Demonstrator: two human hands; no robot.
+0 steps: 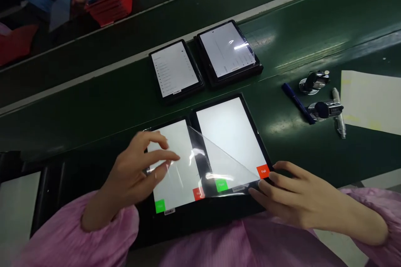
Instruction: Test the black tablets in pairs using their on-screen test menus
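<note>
Two tablets lie side by side in front of me, both with white screens and green and red buttons. Over the left tablet [175, 175] my left hand [138, 171] hovers with its thumb and fingers spread and loosely curved, holding nothing I can make out. A clear film [219, 162] is partly lifted off the right tablet [228, 133] and folds across its lower left corner, close to my left fingertips. My right hand [297, 196] lies flat with fingers stretched at that tablet's lower right corner, beside the red button.
Two more lit tablets [175, 69] [227, 50] rest farther back on the green belt [94, 104]. At the right lie a blue pen [297, 102], two metal tools [313, 81] [326, 109], a white pen [338, 114] and paper [371, 100]. Another person handles red trays [109, 2] at far left.
</note>
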